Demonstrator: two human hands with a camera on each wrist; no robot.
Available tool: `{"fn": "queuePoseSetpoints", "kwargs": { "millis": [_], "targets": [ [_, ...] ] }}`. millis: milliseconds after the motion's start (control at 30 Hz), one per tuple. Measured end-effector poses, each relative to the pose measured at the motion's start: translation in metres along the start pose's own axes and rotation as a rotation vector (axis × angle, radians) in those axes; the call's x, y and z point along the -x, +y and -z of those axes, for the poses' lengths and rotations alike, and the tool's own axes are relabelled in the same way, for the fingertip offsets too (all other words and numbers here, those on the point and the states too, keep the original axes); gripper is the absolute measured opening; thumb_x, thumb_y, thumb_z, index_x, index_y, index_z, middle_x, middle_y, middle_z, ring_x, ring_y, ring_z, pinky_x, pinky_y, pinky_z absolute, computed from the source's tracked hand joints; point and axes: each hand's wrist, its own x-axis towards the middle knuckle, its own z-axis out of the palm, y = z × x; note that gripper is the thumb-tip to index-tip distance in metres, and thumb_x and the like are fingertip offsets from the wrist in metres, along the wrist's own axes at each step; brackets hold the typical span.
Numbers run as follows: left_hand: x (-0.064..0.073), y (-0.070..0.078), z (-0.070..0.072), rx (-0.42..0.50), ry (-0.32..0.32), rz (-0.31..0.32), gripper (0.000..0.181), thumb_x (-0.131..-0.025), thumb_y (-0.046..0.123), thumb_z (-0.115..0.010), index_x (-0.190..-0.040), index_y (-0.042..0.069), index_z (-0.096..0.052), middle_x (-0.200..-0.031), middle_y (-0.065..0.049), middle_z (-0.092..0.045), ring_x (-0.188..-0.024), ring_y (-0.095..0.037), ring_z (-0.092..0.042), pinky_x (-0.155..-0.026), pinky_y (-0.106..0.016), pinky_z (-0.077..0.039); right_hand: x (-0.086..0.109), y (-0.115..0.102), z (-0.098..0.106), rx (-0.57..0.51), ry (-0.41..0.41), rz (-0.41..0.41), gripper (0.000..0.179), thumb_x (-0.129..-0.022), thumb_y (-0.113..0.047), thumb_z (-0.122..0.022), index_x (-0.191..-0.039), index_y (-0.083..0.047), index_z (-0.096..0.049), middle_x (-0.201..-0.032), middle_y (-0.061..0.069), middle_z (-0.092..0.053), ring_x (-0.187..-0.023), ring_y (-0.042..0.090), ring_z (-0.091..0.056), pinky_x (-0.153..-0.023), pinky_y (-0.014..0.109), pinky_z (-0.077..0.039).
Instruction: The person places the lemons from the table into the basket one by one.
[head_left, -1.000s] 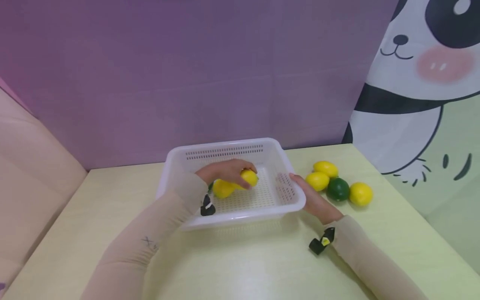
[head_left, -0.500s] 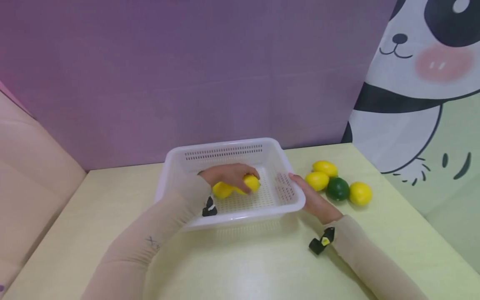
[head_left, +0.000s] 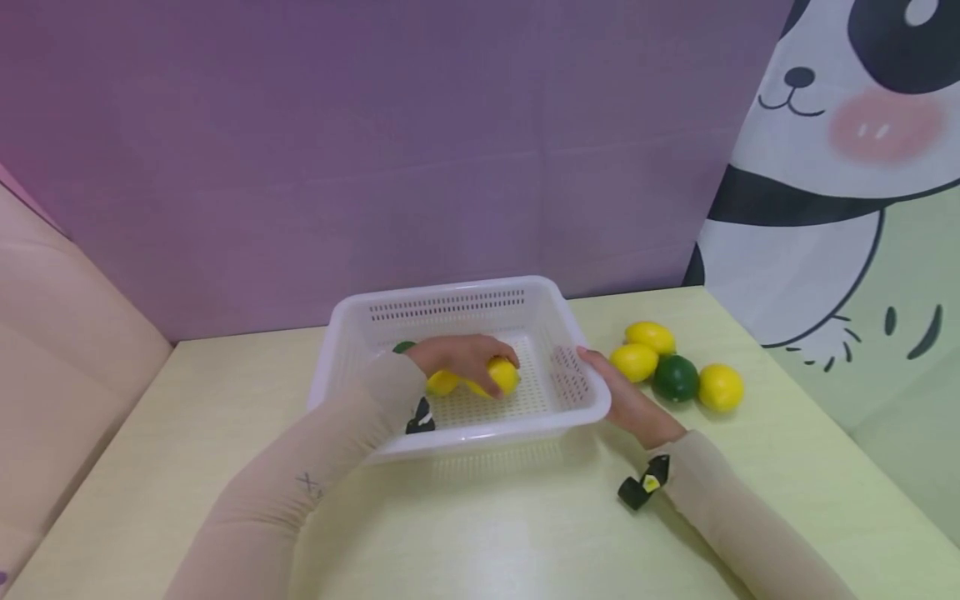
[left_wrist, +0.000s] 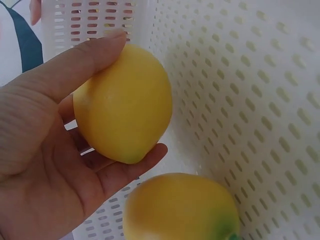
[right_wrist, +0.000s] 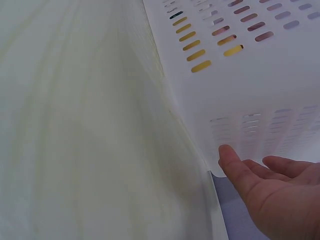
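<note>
My left hand (head_left: 461, 357) reaches into a white perforated plastic basket (head_left: 487, 435) and holds a lemon (left_wrist: 127, 105). In the left wrist view, the thumb lies along the lemon's upper side with fingers curled beneath. Below it rests another yellow fruit (left_wrist: 182, 207) with a green end. A dark green fruit (head_left: 403, 347) shows partly behind the left wrist. My right hand (head_left: 630, 402) is at the basket's right side, fingertips at the wall near the rim. In the right wrist view, that hand's fingers (right_wrist: 235, 167) are extended beside the basket's outer wall.
On the table (head_left: 480, 525), right of the basket, lie lemons (head_left: 651, 337) and a dark green fruit (head_left: 677, 378) in a group. A purple curtain-like backdrop (head_left: 360, 167) rises behind the table. A panda-printed wall (head_left: 810, 267) borders the right side.
My left hand has shifted slightly within the basket, keeping the lemon, which sits a little lower. The green fruit now shows beyond the wrist. My right hand stays at the basket's side.
</note>
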Motion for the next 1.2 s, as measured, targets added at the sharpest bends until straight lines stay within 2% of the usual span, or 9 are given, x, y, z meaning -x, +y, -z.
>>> {"fn": "queuePoseSetpoints", "kwargs": {
  "millis": [267, 633, 967, 1200],
  "targets": [
    [0.0005, 0.0002, -0.0023, 0.031, -0.013, 0.026, 0.052, -0.083, 0.024, -0.073, -0.131, 0.019, -0.053, -0.122, 0.005, -0.055, -0.105, -0.015, -0.046, -0.098, -0.035, -0.036, 0.0002, -0.0004, 0.0000, 0.007, -0.005, 0.000, 0.065, -0.101, -0.048, -0.022, -0.152, -0.010, -0.005, -0.148, 0.029, -0.018, -0.114, 0.023, -0.047, -0.091, 0.031, -0.045],
    [-0.0005, -0.0006, -0.0058, 0.062, -0.026, 0.088, 0.052, -0.083, 0.025, -0.073, -0.130, 0.025, -0.053, -0.124, 0.005, -0.052, -0.108, -0.017, -0.045, -0.101, -0.039, -0.035, 0.0025, -0.0014, 0.0012, 0.016, -0.020, 0.015, 0.064, -0.101, -0.048, -0.021, -0.152, -0.011, -0.006, -0.148, 0.028, -0.018, -0.117, 0.028, -0.044, -0.093, 0.033, -0.044],
    [-0.0009, -0.0026, -0.0059, 0.119, -0.026, 0.116, 0.053, -0.081, 0.026, -0.074, -0.130, 0.026, -0.053, -0.125, 0.005, -0.052, -0.108, -0.017, -0.045, -0.101, -0.041, -0.034, 0.0014, -0.0009, 0.0018, 0.020, -0.021, 0.019, 0.065, -0.101, -0.048, -0.021, -0.152, -0.010, -0.005, -0.148, 0.028, -0.018, -0.117, 0.026, -0.043, -0.094, 0.033, -0.043],
    [0.0000, -0.0043, -0.0054, 0.156, -0.031, 0.118, 0.053, -0.080, 0.025, -0.075, -0.128, 0.026, -0.054, -0.132, 0.001, -0.050, -0.111, -0.018, -0.045, -0.104, -0.042, -0.032, 0.0011, -0.0001, 0.0020, 0.023, -0.020, 0.016, 0.065, -0.101, -0.048, -0.021, -0.152, -0.011, -0.006, -0.148, 0.028, -0.019, -0.116, 0.028, -0.044, -0.093, 0.033, -0.044]
  ]
}}
